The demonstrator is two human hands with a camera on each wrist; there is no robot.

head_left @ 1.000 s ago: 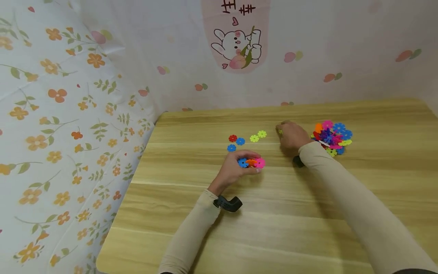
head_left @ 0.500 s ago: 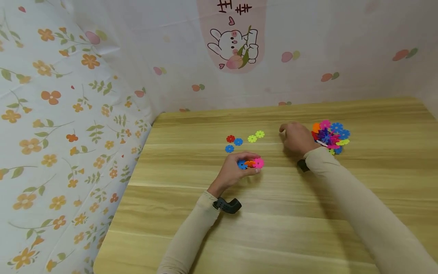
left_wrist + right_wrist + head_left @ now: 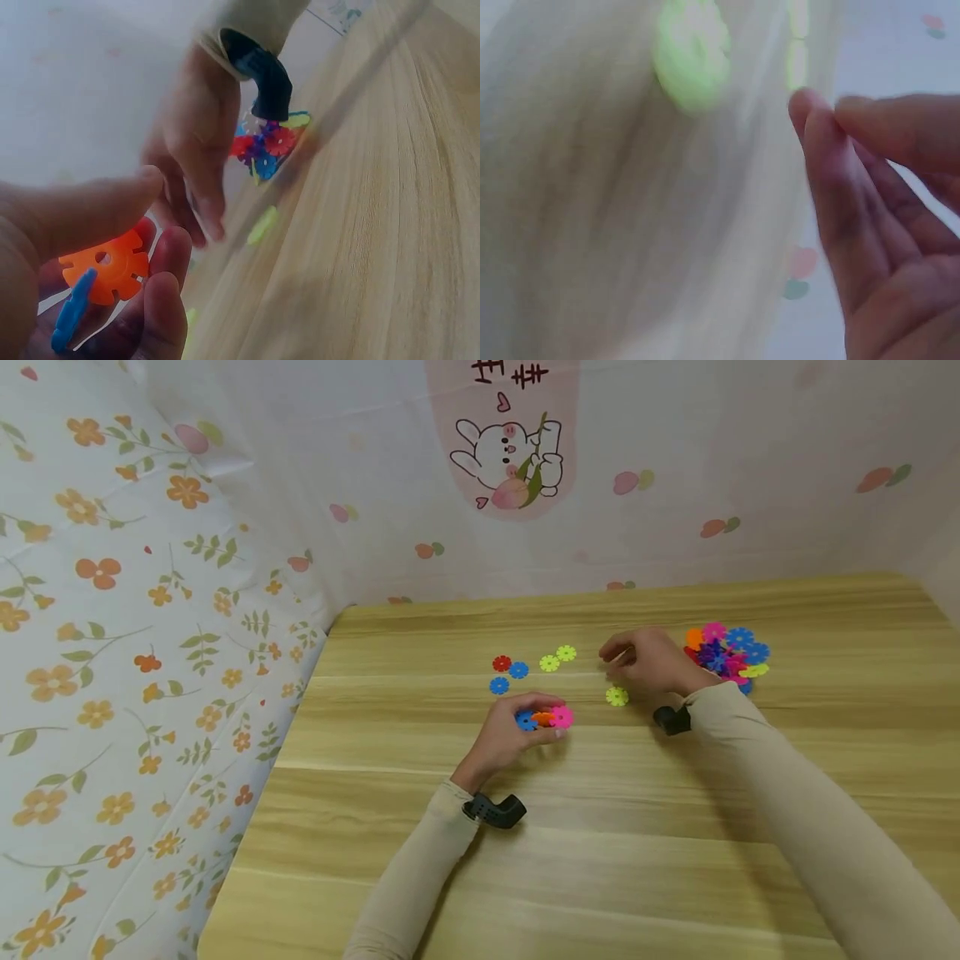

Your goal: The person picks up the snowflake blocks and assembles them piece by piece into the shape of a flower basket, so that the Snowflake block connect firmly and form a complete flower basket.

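Curled fingers and thumb of my left hand (image 3: pixel 510 731) grip joined flower-shaped discs: a blue one (image 3: pixel 527 720), an orange one (image 3: pixel 109 266) and a pink one (image 3: pixel 561 717). My right hand (image 3: pixel 652 662) hovers over the table with its fingers loosely bent; the right wrist view shows thumb and forefinger tips close together with no disc between them. Just below that hand, a yellow-green disc (image 3: pixel 617 696) lies on the wood. Two more yellow-green discs (image 3: pixel 550 663) lie farther left, edge to edge.
A mixed pile of colourful discs (image 3: pixel 723 652) sits on the wooden table (image 3: pixel 570 868) right of my right hand. A red disc (image 3: pixel 502 663) and two blue discs (image 3: pixel 498 685) lie beyond my left hand. Patterned cloth (image 3: pixel 337 435) hangs behind the table and on its left.
The yellow-green disc under my right fingers a second ago now lies uncovered, nearer the front. My right hand has shifted away from it, its fingers loosened. My left hand still grips the joined discs.
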